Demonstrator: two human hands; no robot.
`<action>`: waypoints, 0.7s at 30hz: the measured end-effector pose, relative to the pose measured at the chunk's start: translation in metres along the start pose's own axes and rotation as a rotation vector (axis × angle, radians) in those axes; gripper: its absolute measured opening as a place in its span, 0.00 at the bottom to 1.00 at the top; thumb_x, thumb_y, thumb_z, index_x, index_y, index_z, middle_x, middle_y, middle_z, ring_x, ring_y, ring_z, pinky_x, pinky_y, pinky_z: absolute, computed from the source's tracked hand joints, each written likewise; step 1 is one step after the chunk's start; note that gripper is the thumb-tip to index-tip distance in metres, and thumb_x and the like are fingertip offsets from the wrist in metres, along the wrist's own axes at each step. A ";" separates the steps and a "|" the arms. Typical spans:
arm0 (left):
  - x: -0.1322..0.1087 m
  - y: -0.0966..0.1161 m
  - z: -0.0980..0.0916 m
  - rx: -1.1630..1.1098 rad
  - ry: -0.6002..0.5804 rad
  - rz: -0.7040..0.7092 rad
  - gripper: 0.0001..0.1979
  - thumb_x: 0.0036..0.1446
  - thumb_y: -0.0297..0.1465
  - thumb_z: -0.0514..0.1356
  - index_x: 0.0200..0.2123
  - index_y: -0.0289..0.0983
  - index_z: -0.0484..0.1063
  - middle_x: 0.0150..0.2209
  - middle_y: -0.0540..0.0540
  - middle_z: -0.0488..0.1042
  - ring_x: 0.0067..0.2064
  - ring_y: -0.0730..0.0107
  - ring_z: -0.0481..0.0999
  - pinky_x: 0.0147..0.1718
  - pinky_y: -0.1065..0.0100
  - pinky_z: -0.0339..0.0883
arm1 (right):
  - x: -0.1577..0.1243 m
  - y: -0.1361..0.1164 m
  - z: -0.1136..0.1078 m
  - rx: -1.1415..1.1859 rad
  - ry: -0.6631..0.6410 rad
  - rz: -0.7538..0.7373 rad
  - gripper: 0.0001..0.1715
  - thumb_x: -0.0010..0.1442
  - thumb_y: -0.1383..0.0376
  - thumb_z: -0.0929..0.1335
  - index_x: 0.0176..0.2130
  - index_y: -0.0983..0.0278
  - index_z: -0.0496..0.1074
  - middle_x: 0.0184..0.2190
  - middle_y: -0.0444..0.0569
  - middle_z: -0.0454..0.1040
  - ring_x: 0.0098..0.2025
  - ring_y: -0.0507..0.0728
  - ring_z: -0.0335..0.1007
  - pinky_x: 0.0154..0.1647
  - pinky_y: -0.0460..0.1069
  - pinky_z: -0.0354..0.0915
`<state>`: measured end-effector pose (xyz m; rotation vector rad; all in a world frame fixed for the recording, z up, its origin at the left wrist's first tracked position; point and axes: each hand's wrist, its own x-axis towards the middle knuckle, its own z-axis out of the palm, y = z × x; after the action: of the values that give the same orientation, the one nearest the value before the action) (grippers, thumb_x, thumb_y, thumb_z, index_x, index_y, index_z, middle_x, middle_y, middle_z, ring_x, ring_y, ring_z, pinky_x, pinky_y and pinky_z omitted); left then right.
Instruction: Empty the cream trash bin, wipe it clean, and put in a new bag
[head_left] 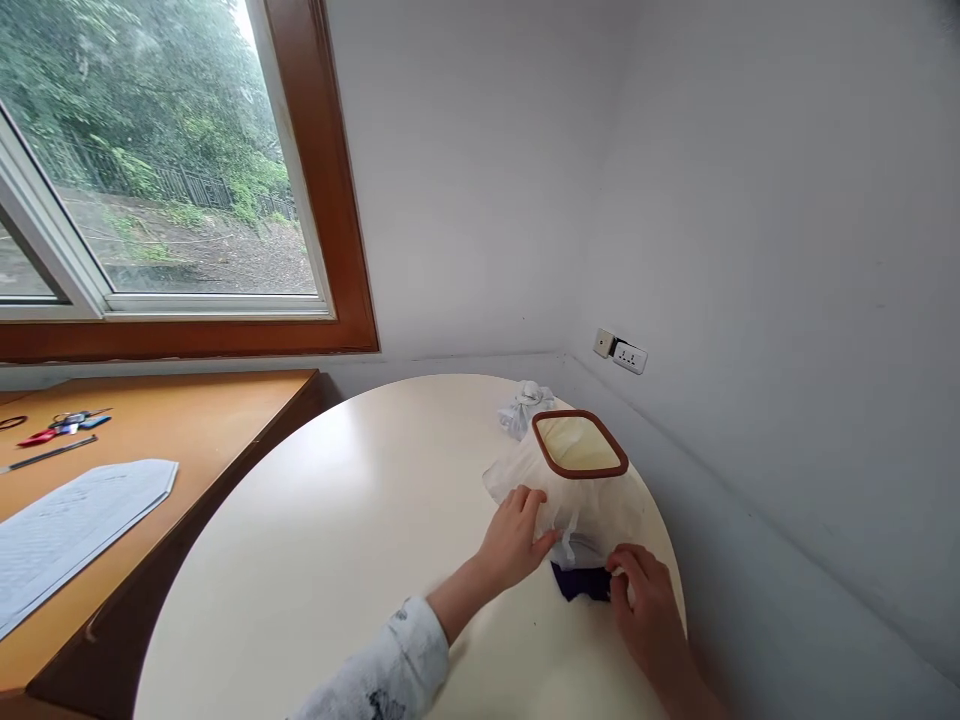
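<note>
A small bin with a brown rounded-square rim (pixel 545 455) stands on the right of the round table, loosely wrapped in a thin whitish plastic bag (pixel 600 510). My left hand (pixel 514 540) is at the bag's near left side, with thumb and fingers apart. At the near right, my right hand (pixel 646 605) has its fingers pinched together beside the bag's lower edge and a dark purple, thin crumpled piece (pixel 581 582). What exactly lies between those fingertips is hidden. The dark piece sticks out from under a greyish fold of plastic between both hands.
The round cream table (pixel 337 560) sits near the wall corner. Behind the bin lies a knotted white plastic bag (pixel 527 408). Left is a wooden desk (pixel 225 420) with papers (pixel 82 520), a pen (pixel 49 455) and keys (pixel 71 423). Wall sockets (pixel 629 357) are at the right.
</note>
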<state>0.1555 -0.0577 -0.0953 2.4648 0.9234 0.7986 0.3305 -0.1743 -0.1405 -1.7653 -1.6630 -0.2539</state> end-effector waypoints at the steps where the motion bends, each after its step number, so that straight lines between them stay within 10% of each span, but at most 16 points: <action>1: 0.004 0.000 0.005 -0.003 -0.005 -0.022 0.15 0.52 0.33 0.58 0.43 0.39 0.59 0.42 0.44 0.64 0.43 0.61 0.65 0.42 0.61 0.63 | -0.002 -0.005 0.001 0.025 -0.038 -0.033 0.11 0.55 0.74 0.57 0.31 0.62 0.64 0.34 0.50 0.69 0.39 0.57 0.66 0.42 0.53 0.61; 11: 0.025 0.003 0.028 -0.031 -0.001 -0.074 0.11 0.53 0.31 0.56 0.39 0.39 0.56 0.39 0.46 0.63 0.40 0.66 0.67 0.38 0.64 0.63 | -0.008 -0.026 0.003 -0.009 -0.296 -0.008 0.22 0.50 0.76 0.58 0.42 0.63 0.69 0.42 0.50 0.70 0.44 0.57 0.66 0.44 0.53 0.63; 21: -0.037 -0.030 -0.028 -0.032 0.005 -0.157 0.05 0.54 0.29 0.53 0.35 0.40 0.58 0.35 0.48 0.68 0.33 0.69 0.68 0.31 0.68 0.63 | -0.014 -0.003 -0.001 -0.069 -0.336 0.066 0.18 0.49 0.76 0.57 0.33 0.60 0.68 0.36 0.48 0.71 0.39 0.58 0.67 0.38 0.53 0.63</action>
<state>0.1005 -0.0581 -0.1033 2.3303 1.0823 0.7599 0.3263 -0.1866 -0.1467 -1.9951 -1.8400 0.0182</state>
